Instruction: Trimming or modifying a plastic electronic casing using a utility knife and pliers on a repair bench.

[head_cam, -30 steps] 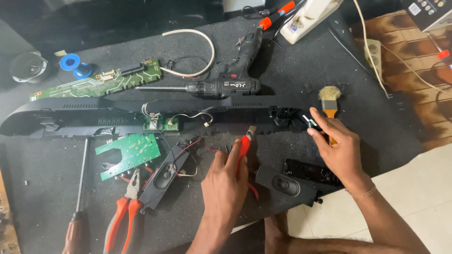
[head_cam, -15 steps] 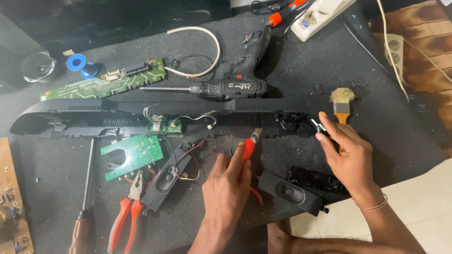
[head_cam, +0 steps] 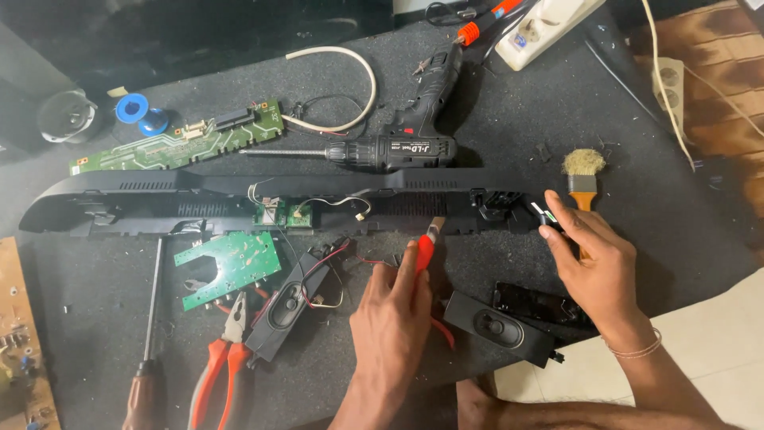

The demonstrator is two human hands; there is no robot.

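A long black plastic housing (head_cam: 199, 191) lies across the dark mat, with small green boards and thin wires at its middle. My left hand (head_cam: 390, 318) is closed on a red-handled cutter (head_cam: 426, 248) whose tip points at the housing's lower edge. My right hand (head_cam: 601, 267) rests at the housing's right end, its fingertips on a small white and green wire end (head_cam: 543, 213). A black oblong speaker (head_cam: 497, 326) lies between my two hands, and a second speaker (head_cam: 286, 306) with red and black leads lies left of my left hand.
A black cordless drill (head_cam: 398, 150) lies behind the housing, beside a long green circuit board (head_cam: 175, 143). A small green board (head_cam: 231, 267), orange pliers (head_cam: 223, 358) and a screwdriver (head_cam: 147, 350) lie front left. A brush (head_cam: 583, 171) sits right; a white power strip (head_cam: 541, 24) at the back.
The view has drifted slightly. My right hand has settled a little lower at the housing's right end. My left hand still holds the cutter in about the same place.
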